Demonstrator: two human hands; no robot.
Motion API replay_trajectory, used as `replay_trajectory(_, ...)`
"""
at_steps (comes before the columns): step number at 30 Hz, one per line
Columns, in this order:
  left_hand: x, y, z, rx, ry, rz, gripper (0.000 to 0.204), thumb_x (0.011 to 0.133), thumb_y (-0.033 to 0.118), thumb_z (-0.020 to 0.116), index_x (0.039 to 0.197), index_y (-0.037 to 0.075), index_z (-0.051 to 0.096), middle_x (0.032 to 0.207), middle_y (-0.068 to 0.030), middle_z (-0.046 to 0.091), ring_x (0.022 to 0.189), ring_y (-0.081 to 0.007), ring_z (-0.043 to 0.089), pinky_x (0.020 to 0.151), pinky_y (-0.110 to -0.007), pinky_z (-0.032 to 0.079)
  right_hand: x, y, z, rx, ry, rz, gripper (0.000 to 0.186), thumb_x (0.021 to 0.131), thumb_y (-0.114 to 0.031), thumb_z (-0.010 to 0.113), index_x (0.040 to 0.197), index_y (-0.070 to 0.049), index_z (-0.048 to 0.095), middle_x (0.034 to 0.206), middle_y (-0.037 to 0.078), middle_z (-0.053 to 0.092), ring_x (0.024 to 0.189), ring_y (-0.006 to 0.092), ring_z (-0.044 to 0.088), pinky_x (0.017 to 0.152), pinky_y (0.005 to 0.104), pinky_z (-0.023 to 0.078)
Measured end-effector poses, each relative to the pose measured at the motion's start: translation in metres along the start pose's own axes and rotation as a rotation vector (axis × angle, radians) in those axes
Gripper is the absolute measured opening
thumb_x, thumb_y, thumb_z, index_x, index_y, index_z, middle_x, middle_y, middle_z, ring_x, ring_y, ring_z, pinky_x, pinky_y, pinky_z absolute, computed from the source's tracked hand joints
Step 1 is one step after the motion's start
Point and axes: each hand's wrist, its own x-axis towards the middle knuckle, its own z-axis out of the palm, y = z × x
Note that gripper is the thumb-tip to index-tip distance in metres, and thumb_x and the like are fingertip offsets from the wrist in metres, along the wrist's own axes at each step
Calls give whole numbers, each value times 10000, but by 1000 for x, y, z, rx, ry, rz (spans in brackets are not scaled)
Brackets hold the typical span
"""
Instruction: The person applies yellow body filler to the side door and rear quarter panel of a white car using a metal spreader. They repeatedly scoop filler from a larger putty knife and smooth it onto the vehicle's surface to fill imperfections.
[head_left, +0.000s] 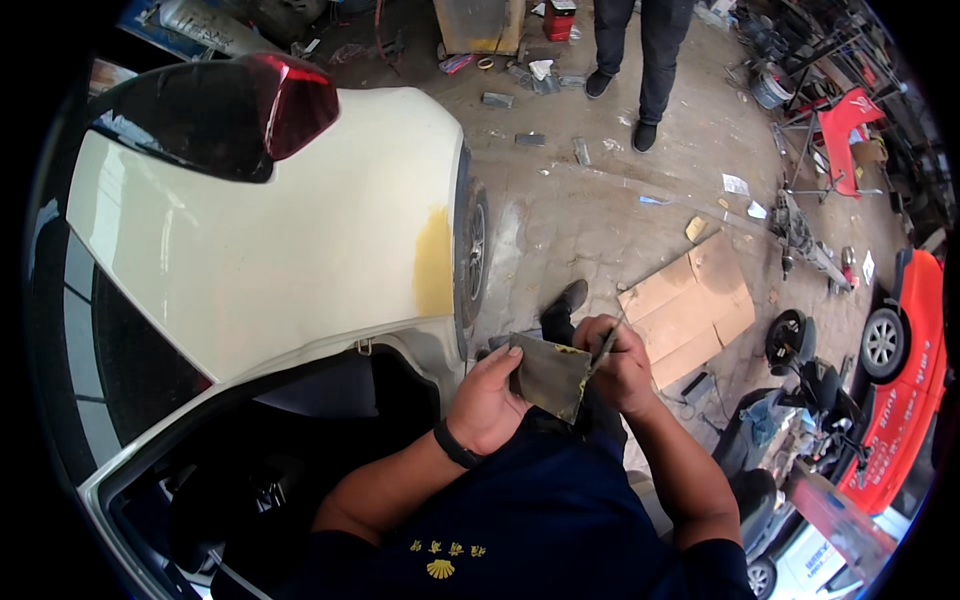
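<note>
A flat grey-brown plate [546,380] with yellow putty smears along its edges is held out in front of my body. My left hand [484,402] grips it by the left side, thumb on top. The fingers of my right hand [622,368] are closed around a thin, narrow tool that looks like a putty knife [605,346], held at the plate's right edge. Most of its handle is hidden in that hand. To the left stands a cream-white car [310,230], with a yellow filler patch [433,262] on the panel above its wheel [476,245].
The car's door opening [330,420] lies at my left. Flattened cardboard [690,300] covers floor ahead to the right. Another person's legs [650,70] stand farther off. A red folding chair [845,140], a motorbike [800,400] and a red car [905,390] are on the right.
</note>
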Motion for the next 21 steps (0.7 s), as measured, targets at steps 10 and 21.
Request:
replay_trajectory(10,92,2,54,679,166,507,199,1132,134,551,940,82,551,936,12,572,933,-85,597,969,-373,542,-9,0,-92,401,681,104,379,1069,-204,618,1387,-1,585,1232,77,705,1123,191,675,975,354,545)
replay_trajectory(21,155,-25,147,1332,-87,309,372,1093,110,592,1429,-50,598,1209,-139,753,1085,-176,709,947,-316,545,52,-35,-175,521,714,294,300,1085,-145,628,1352,-9,612,1244,88,721,1099,179,697,978,332,561)
